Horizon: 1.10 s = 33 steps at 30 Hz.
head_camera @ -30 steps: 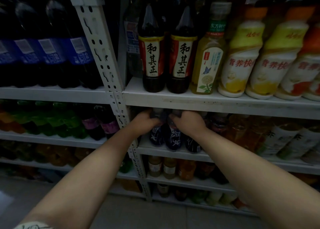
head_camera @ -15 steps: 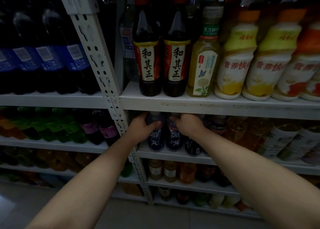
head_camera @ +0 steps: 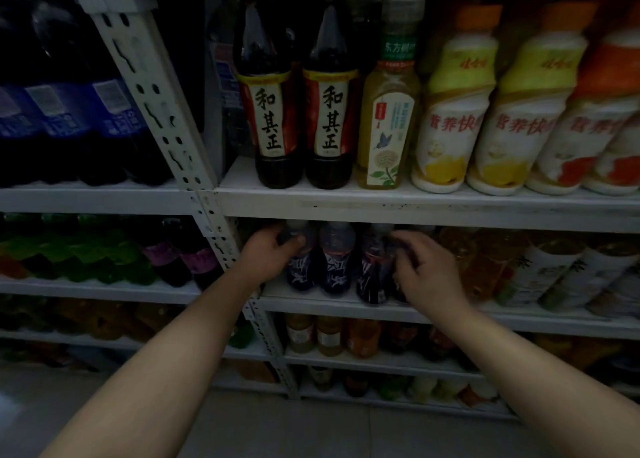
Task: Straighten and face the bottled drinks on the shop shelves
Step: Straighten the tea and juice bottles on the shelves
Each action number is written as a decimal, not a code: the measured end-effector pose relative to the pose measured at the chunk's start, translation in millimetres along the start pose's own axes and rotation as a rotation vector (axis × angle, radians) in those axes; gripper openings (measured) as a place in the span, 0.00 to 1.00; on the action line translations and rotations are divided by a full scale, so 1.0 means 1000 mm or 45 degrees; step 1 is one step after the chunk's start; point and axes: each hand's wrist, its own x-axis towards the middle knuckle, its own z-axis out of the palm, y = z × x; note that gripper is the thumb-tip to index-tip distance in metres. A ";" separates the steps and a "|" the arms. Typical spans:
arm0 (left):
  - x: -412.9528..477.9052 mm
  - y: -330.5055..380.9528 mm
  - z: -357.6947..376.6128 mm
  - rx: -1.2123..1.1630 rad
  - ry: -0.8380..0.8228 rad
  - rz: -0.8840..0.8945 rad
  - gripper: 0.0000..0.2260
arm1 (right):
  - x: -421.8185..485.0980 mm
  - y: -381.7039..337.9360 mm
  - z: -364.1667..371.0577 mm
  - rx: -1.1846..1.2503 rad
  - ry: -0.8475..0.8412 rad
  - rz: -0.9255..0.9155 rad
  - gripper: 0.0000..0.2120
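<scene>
Small dark bottles with blue labels stand in a row at the left end of the second shelf (head_camera: 311,302). My left hand (head_camera: 268,255) grips the leftmost bottle (head_camera: 299,267) near its neck, thumb across the front. A second blue-label bottle (head_camera: 335,260) stands free beside it. My right hand (head_camera: 424,270) curls round a bottle behind the third blue-label bottle (head_camera: 372,274); that held bottle is mostly hidden by my fingers. The light is dim.
The shelf above (head_camera: 381,204) carries two tall dark tea bottles (head_camera: 301,111), a yellow tea bottle (head_camera: 386,111) and cream-and-yellow milk drink bottles (head_camera: 453,111). A slotted metal upright (head_camera: 166,111) divides the bays. Amber and white-label bottles (head_camera: 540,267) fill the right.
My right hand has moved right, off the middle bottle to one further along the row. My left hand has stayed gripping the leftmost bottle. The view has shifted closer.
</scene>
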 end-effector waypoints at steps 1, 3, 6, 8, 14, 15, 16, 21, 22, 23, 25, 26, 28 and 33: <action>0.000 0.000 0.000 0.019 -0.006 -0.032 0.18 | -0.005 0.009 -0.012 -0.053 0.042 0.014 0.13; -0.001 0.002 0.004 0.003 -0.018 -0.074 0.19 | -0.010 0.024 -0.032 -0.132 0.076 0.048 0.13; -0.013 0.014 0.015 -0.092 -0.011 -0.055 0.22 | -0.008 0.034 -0.048 -0.206 0.063 0.092 0.16; -0.029 0.019 0.028 -0.040 0.143 -0.044 0.24 | -0.004 0.037 -0.050 -0.233 0.011 0.156 0.17; -0.085 0.071 0.089 0.140 0.496 0.139 0.17 | 0.018 0.038 -0.030 -0.367 -0.122 0.480 0.24; -0.082 0.080 0.099 0.127 0.402 0.164 0.18 | 0.022 0.036 -0.026 -0.369 -0.098 0.482 0.23; -0.076 0.089 0.107 0.120 0.333 0.157 0.20 | 0.025 0.033 -0.023 -0.375 -0.069 0.470 0.21; -0.032 0.116 0.120 0.152 0.220 -0.073 0.24 | 0.031 0.029 -0.019 -0.433 -0.041 0.482 0.20; -0.025 0.118 0.121 0.145 0.171 -0.103 0.24 | 0.032 0.030 -0.019 -0.399 -0.051 0.504 0.18; -0.020 0.118 0.121 0.142 0.125 -0.113 0.23 | 0.033 0.032 -0.020 -0.347 -0.055 0.517 0.17; -0.012 0.118 0.120 0.161 0.072 -0.105 0.21 | 0.035 0.035 -0.021 -0.194 -0.033 0.536 0.16; -0.010 0.117 0.119 0.172 0.071 -0.102 0.19 | 0.035 0.036 -0.021 -0.128 -0.030 0.547 0.15; -0.008 0.117 0.117 0.193 0.097 -0.100 0.16 | 0.034 0.039 -0.023 -0.072 -0.072 0.541 0.12; -0.009 0.124 0.123 0.364 0.212 -0.090 0.15 | 0.037 0.043 -0.029 0.062 -0.213 0.507 0.12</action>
